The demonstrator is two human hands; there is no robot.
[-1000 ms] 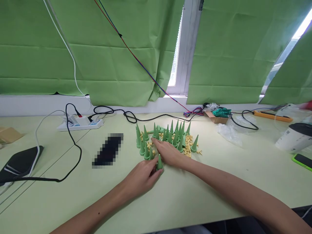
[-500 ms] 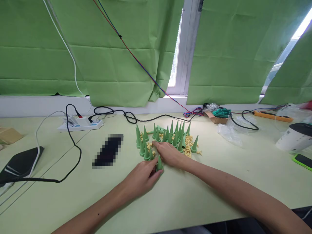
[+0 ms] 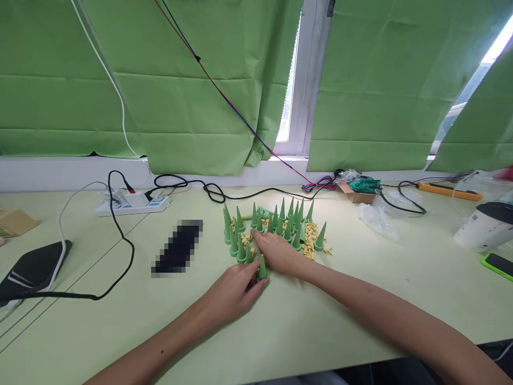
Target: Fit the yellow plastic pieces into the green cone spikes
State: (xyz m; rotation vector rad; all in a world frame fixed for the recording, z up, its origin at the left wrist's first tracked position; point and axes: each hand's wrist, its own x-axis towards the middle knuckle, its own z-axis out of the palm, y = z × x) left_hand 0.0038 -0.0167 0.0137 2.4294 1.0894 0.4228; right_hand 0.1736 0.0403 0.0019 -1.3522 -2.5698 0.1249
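A small green cone (image 3: 262, 269) stands upright on the table between the thumb and fingers of my left hand (image 3: 239, 289), which is closed around it. Just beyond, my right hand (image 3: 278, 251) reaches into the small yellow pieces (image 3: 246, 239), its index finger pointing down at them. The fingers there look pressed together, and their undersides are hidden, so whatever they hold cannot be made out. Several more green cones (image 3: 241, 251) stand upright in a cluster around both hands. Further yellow pieces (image 3: 310, 238) lie in a loose heap to the right of the right hand.
A pixelated dark object (image 3: 178, 248) lies left of the cones. Behind it are a power strip (image 3: 134, 206) and black cable (image 3: 272, 191). To the right are a small cardboard box (image 3: 355, 193), clear plastic bag (image 3: 379, 222), white cylindrical container (image 3: 483, 227) and green-edged phone (image 3: 499, 264).
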